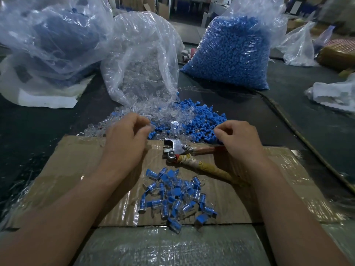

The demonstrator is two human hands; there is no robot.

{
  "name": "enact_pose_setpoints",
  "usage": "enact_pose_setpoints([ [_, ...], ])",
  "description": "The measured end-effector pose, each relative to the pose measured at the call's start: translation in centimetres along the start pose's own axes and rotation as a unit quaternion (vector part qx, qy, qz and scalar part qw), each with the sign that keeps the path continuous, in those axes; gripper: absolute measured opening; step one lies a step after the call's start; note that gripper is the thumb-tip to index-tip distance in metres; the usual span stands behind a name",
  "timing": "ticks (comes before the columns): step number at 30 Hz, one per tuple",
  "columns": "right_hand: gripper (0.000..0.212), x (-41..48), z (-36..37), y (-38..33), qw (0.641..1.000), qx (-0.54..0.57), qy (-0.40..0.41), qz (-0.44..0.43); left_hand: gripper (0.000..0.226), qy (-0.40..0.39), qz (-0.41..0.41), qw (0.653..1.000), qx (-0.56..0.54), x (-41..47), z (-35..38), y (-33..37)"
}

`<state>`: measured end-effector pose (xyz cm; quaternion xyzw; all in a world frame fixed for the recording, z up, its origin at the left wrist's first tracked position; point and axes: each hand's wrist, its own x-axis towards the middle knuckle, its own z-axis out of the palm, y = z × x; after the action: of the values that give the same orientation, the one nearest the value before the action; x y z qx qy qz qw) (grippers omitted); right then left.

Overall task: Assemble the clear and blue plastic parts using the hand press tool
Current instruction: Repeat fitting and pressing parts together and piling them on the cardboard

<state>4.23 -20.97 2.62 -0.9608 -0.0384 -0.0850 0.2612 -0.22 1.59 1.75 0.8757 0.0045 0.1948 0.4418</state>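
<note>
The metal hand press tool [178, 150] lies on taped brown cardboard [76, 169] between the left hand [124, 144] and right hand [240, 139]. The left curls over loose clear plastic parts [134, 114], the right over loose blue plastic parts [203, 116]; whether either grips one cannot be told. Assembled clear-and-blue pieces [172, 196] heap near the cardboard's front edge. Bulging plastic bags [230, 54] crowd the dark worktop [307, 121] behind.

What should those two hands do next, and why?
Probably pick up one clear and one blue piece: the left hand is at the clear pile, the right hand at the blue pile, and the press tool lies unheld on the cardboard between them.
</note>
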Motion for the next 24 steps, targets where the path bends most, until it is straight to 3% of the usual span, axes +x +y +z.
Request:
enact_pose_setpoints([
  [2, 0.015, 0.2, 0.3, 0.1, 1.000, 0.001, -0.005, 0.001, 0.008, -0.031, -0.054, 0.990, -0.124, -0.4, -0.2, 0.5],
  [4, 0.017, 0.3, 0.6, 0.0, 1.000, -0.005, -0.009, -0.008, 0.009, -0.065, -0.127, 0.955, -0.259, -0.7, -0.2, 0.9],
  [7, 0.018, 0.4, 0.9, -0.3, 0.999, -0.038, -0.021, -0.021, 0.019, -0.086, -0.184, 0.909, -0.363, -0.8, 0.0, 0.9],
  [13, 0.007, 0.6, 1.1, -0.5, 0.994, -0.066, -0.086, 0.017, 0.018, -0.092, -0.208, 0.882, -0.413, -0.8, 0.0, 1.0],
  [19, 0.010, 0.8, 1.1, -0.7, 0.996, -0.030, -0.077, 0.032, 0.020, -0.094, -0.226, 0.868, -0.433, -0.8, 0.2, 1.3],
  [24, 0.014, 0.2, 1.4, -1.2, 0.998, 0.008, -0.056, -0.005, 0.018, -0.112, -0.227, 0.859, -0.445, -0.9, 0.2, 1.3],
])
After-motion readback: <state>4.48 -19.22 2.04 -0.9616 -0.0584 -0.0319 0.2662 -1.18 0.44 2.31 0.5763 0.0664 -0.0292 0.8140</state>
